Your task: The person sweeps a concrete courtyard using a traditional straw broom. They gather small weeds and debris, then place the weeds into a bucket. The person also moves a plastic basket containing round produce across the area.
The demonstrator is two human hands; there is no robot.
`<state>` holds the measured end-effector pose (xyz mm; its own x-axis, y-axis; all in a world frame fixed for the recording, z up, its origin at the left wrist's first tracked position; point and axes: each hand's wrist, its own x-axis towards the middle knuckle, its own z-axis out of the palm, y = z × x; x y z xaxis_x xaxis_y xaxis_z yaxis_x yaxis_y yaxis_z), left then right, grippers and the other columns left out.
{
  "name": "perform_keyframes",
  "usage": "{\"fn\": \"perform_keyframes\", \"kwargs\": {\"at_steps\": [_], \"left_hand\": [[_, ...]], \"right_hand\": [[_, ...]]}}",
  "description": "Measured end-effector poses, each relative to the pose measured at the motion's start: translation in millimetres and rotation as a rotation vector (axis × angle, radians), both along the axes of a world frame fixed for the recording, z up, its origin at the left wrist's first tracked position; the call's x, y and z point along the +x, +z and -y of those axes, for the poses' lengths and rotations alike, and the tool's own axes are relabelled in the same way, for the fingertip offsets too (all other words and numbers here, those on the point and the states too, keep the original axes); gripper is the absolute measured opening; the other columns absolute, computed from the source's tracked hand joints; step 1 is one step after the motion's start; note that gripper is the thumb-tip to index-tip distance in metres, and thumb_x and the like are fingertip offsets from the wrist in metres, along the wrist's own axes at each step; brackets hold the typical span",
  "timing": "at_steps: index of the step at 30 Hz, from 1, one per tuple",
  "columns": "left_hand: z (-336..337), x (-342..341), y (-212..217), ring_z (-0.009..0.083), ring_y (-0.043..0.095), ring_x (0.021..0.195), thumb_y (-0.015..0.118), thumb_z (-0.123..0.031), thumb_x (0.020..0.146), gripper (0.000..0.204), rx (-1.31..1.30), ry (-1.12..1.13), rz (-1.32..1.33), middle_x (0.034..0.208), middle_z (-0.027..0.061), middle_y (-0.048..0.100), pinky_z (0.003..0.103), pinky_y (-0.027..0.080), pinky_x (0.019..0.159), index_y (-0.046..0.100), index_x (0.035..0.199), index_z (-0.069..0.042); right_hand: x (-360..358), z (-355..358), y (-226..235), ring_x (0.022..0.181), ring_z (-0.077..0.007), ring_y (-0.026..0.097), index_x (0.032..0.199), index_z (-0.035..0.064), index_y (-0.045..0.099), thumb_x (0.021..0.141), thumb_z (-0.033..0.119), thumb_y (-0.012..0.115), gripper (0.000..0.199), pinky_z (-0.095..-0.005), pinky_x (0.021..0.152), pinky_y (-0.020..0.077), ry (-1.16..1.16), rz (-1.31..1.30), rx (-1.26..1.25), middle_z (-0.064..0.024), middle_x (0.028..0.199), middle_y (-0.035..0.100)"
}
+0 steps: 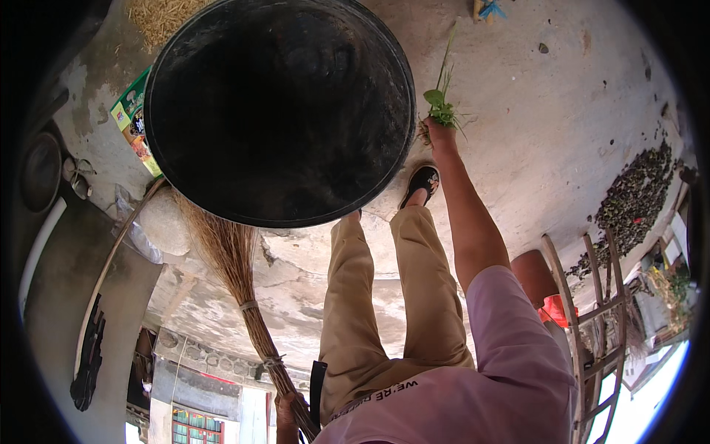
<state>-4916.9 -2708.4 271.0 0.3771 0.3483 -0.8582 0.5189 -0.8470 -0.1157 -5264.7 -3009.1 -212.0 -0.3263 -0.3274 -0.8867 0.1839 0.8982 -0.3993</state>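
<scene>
My left hand (288, 409), low in the view, is wrapped round the handle of a twig broom (240, 274). The broom's bristles fan out upward and pass behind the rim of a big round black tub (275, 220). Dark shadow hides whatever the tub's inside holds. Out to the right of the tub, my right arm is stretched forward. My right hand (439, 133) is closed on a small bunch of green weeds (441, 109), with long thin stalks pointing away and roots hanging beside the fingers.
A colourful box or bag (135, 122) and pale straw (164, 18) lie left of the tub. Dark scattered bits (636, 196) cover concrete at the right. A wooden ladder-like frame (600, 311) stands near a reddish-brown pot (534, 275). A curved stick (111, 259) leans at left.
</scene>
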Motion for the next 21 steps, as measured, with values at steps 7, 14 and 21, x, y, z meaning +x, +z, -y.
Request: {"fn": "perform_keyframes", "kwargs": {"at_steps": [7,14,21], "left_hand": [[-25,17,18,0.0161,0.05,0.044,0.059,-0.03,0.064,0.029,-0.113,0.0,-0.061,0.054,0.0045,0.048,0.028,0.045,0.042,0.046,0.077,-0.007],[-18,31,46,0.0134,0.046,0.044,0.058,-0.028,0.067,0.025,-0.257,0.037,-0.108,0.056,0.0019,0.045,0.027,0.04,0.04,0.048,0.078,-0.008],[-65,52,51,0.0106,0.044,0.053,0.057,-0.025,0.07,0.027,-0.549,0.049,-0.126,0.062,0.0009,0.047,0.025,0.037,0.047,0.053,0.085,-0.003]], "right_hand": [[-51,-14,137,0.046,-0.0125,0.049,0.075,0.0041,0.053,0.073,0.015,0.058,0.012,-0.0244,0.039,0.041,0.079,-0.098,-0.107,-0.0041,0.062,0.053],[-111,-29,282,0.038,-0.009,0.042,0.068,0.0084,0.049,0.076,0.022,0.058,0.018,-0.0227,0.034,0.0345,0.368,-0.356,-0.182,-0.0007,0.049,0.045],[-122,-42,390,0.038,-0.0075,0.037,0.077,0.0089,0.049,0.074,0.018,0.059,0.013,-0.0216,0.034,0.0273,0.433,-0.412,-0.304,0.0012,0.05,0.042]]}}
